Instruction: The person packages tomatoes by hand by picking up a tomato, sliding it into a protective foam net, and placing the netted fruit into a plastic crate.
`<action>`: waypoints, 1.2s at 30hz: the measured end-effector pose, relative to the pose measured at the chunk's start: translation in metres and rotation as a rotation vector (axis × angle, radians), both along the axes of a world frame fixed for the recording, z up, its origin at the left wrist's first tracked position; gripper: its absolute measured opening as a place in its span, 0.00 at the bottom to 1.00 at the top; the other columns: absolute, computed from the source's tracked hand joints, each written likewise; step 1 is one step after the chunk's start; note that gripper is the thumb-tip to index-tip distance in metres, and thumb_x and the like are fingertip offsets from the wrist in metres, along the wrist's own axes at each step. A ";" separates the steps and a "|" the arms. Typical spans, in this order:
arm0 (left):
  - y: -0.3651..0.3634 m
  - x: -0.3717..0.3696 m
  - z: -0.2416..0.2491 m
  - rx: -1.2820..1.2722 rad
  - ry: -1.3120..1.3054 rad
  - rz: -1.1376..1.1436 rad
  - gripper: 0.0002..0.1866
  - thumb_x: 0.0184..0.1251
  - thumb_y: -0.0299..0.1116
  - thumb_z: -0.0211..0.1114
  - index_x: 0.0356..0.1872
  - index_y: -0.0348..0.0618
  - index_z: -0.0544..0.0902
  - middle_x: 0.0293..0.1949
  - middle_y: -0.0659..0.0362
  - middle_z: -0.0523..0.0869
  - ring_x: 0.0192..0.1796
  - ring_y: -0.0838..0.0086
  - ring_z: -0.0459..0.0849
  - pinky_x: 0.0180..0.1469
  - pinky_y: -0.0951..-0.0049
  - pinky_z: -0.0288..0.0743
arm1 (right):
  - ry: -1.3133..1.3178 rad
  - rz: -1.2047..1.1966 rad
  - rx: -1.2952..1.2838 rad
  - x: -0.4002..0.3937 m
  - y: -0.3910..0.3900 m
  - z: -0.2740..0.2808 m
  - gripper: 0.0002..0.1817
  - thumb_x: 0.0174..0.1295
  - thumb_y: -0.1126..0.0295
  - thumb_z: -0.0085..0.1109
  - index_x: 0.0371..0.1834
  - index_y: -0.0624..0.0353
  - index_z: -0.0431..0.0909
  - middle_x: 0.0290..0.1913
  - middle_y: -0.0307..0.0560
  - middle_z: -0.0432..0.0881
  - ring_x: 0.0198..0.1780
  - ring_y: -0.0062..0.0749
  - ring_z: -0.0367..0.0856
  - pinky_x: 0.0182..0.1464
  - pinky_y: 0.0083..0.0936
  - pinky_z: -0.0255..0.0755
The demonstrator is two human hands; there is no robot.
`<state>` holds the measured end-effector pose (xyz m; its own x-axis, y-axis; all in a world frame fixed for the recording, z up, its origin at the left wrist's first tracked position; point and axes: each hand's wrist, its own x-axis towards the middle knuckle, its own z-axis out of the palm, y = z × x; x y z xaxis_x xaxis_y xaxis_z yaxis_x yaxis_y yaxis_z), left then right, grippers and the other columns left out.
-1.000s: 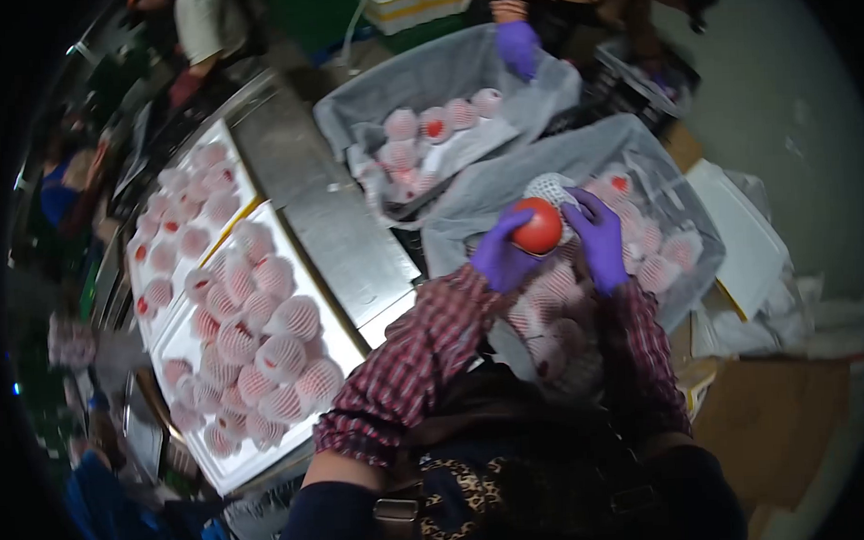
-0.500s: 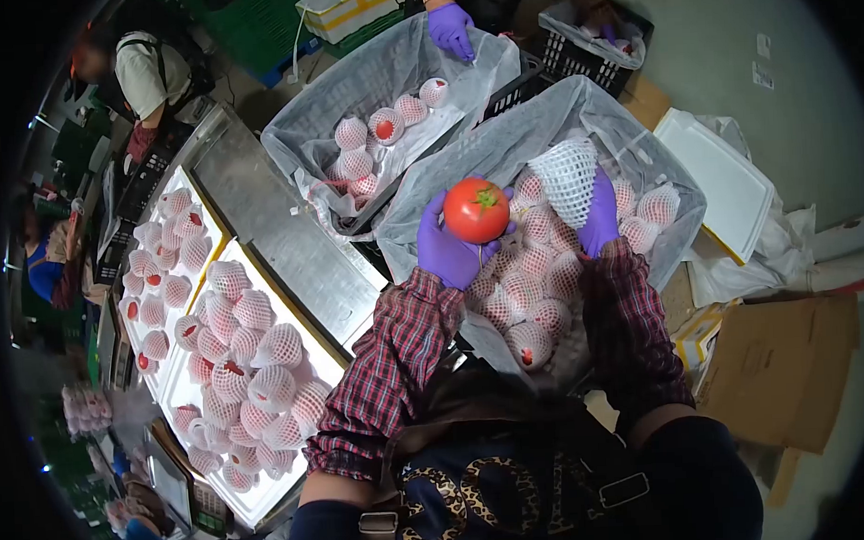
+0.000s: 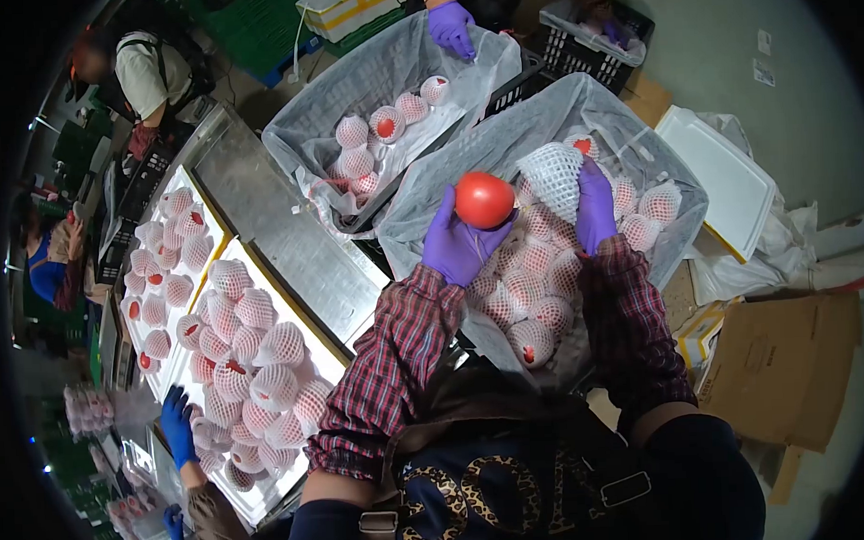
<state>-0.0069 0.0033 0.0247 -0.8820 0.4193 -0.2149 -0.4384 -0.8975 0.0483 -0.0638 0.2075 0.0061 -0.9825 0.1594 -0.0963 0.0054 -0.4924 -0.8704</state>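
Observation:
In purple gloves, both my hands are over a crate [image 3: 429,170] lined with pale sheeting. A bare red tomato [image 3: 485,201] rests in my left hand [image 3: 458,244], the fingers curled around it; its green stem is out of sight. My right hand [image 3: 596,207] grips an unfilled white foam net sleeve [image 3: 552,175], held just right of the tomato and apart from it. Below lie several tomatoes in foam nets [image 3: 523,291], piled in the crate. Another netted tomato [image 3: 582,146] shows behind the sleeve.
A second lined crate [image 3: 299,132] holds several netted tomatoes, with a co-worker's purple-gloved hand [image 3: 452,28] at its rim. White foam trays [image 3: 335,361] at left carry many more. A blue-gloved hand [image 3: 178,426] reaches in there. Cardboard [image 3: 783,372] and a white lid [image 3: 719,179] stand right.
The tomato has turned in my left hand, so its stem no longer shows. My right hand and the net have shifted slightly left. A blue-gloved hand has come in at lower left.

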 end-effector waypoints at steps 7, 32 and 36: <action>-0.001 -0.003 -0.009 -0.087 0.035 -0.040 0.31 0.63 0.52 0.53 0.59 0.39 0.61 0.57 0.44 0.69 0.56 0.49 0.72 0.52 0.57 0.75 | 0.020 -0.062 -0.036 0.003 -0.001 0.011 0.18 0.60 0.79 0.40 0.54 0.67 0.67 0.46 0.49 0.77 0.43 0.30 0.78 0.47 0.23 0.74; 0.021 0.005 -0.014 -0.993 0.461 0.127 0.37 0.54 0.29 0.67 0.63 0.48 0.54 0.54 0.52 0.68 0.53 0.69 0.72 0.53 0.70 0.70 | 0.233 0.224 0.377 0.041 -0.054 0.030 0.20 0.41 0.83 0.47 0.42 0.61 0.69 0.35 0.44 0.75 0.37 0.23 0.76 0.42 0.19 0.72; 0.016 0.003 -0.008 -1.023 0.390 0.176 0.36 0.53 0.27 0.67 0.62 0.47 0.58 0.52 0.52 0.71 0.50 0.69 0.75 0.50 0.71 0.73 | 0.134 0.406 0.104 0.032 -0.045 0.021 0.21 0.48 0.78 0.48 0.50 0.68 0.67 0.42 0.49 0.76 0.42 0.27 0.77 0.47 0.21 0.72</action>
